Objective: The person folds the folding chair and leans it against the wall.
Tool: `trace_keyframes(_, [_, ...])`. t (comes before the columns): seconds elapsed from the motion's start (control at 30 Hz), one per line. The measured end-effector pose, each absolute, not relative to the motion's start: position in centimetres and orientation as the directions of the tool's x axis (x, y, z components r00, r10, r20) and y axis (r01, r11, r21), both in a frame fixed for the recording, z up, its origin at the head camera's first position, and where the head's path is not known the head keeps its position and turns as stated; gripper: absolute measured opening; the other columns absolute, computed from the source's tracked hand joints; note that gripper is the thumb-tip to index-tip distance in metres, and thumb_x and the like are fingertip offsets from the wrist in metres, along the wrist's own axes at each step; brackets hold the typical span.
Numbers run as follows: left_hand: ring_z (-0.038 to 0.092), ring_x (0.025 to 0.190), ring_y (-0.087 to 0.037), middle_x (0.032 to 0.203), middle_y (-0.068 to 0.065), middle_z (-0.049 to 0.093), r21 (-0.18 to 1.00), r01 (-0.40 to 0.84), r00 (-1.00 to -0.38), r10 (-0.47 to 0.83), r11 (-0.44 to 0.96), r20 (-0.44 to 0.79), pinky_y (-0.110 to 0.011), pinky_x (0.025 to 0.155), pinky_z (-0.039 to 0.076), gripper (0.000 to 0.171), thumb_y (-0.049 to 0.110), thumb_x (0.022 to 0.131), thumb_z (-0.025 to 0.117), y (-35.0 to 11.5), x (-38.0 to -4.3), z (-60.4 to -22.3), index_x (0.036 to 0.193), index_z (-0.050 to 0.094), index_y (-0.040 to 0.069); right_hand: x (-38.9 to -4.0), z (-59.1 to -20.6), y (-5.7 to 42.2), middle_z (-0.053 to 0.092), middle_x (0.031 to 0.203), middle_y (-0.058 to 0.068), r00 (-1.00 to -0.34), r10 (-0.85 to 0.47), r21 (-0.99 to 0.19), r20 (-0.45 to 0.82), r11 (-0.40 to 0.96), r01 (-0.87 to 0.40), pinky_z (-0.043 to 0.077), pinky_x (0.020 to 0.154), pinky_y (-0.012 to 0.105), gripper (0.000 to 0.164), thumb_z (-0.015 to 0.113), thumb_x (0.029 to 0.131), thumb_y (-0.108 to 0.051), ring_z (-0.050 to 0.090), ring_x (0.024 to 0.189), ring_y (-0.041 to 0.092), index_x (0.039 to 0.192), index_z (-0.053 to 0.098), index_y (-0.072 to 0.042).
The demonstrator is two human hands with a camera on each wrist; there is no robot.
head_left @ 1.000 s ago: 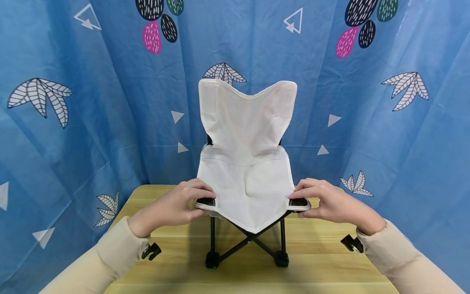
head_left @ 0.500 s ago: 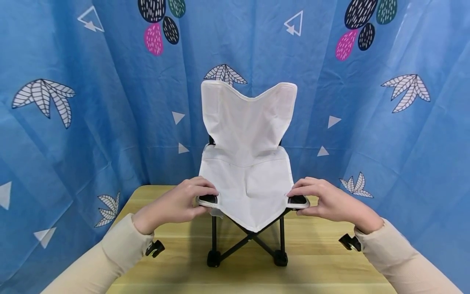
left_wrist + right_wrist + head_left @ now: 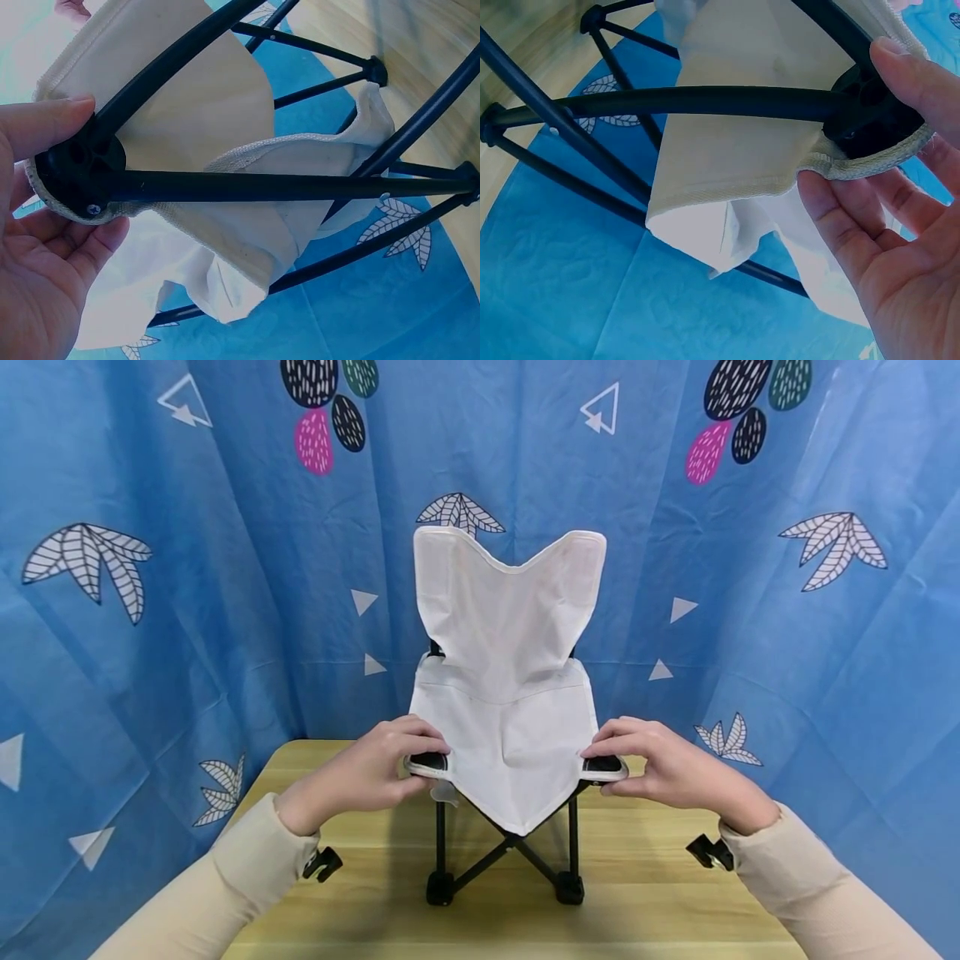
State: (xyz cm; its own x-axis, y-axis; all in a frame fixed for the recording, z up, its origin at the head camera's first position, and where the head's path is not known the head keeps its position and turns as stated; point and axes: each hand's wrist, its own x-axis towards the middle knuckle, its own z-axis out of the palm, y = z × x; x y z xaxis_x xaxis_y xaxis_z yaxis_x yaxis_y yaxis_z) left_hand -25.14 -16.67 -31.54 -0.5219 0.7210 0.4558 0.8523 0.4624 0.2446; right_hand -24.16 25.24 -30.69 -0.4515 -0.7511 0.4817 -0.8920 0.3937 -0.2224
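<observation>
A small folding chair with a white fabric seat and back (image 3: 504,727) stands in the middle of the head view. Its thin black legs (image 3: 480,862) cross below the seat's front point. My left hand (image 3: 378,768) pinches the front left seat corner, thumb below and fingers on top. The front right corner is gripped the same way by my right hand (image 3: 667,767). In the left wrist view the thumb presses on a black plastic corner joint (image 3: 86,176) under the fabric. A matching joint (image 3: 870,112) sits between thumb and fingers in the right wrist view.
The chair stands on a light wooden table (image 3: 360,893). A blue patterned curtain (image 3: 300,568) hangs behind it and along both sides. Black clips (image 3: 322,864) show at both sleeve cuffs.
Both hands have moved slightly inward, bringing the front seat corners closer together. The chair's front feet are also a little nearer each other.
</observation>
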Motion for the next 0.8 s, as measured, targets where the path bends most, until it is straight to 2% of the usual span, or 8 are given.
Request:
trace_keyframes(0.4, [0.071,0.103,-0.02,0.112,-0.007,0.076,0.21,0.892,-0.448,0.724,0.4,0.525,-0.037,0.089,0.063,0.034,0.0,0.083,0.09,-15.8,-25.6,-30.9,0.115,0.081,0.002,-24.5,-30.0,24.7,0.072,0.115,-0.001,-0.446,-0.751,-0.202,0.487,0.4,-0.894,0.058,0.078,0.028,0.049,0.093,0.079,0.003,0.063,0.097,0.009,0.123,0.081,-0.014])
trace_keyframes(0.8, [0.071,0.103,-0.023,0.113,-0.007,0.076,0.209,0.891,-0.449,0.718,0.402,0.533,-0.038,0.088,0.063,0.033,-0.002,0.083,0.089,-15.3,-25.8,-30.7,0.114,0.081,0.002,-24.6,-29.7,23.9,0.073,0.114,0.001,-0.453,-0.741,-0.201,0.495,0.41,-0.89,0.059,0.077,0.032,0.046,0.094,0.078,0.003,0.065,0.096,0.012,0.121,0.082,-0.012])
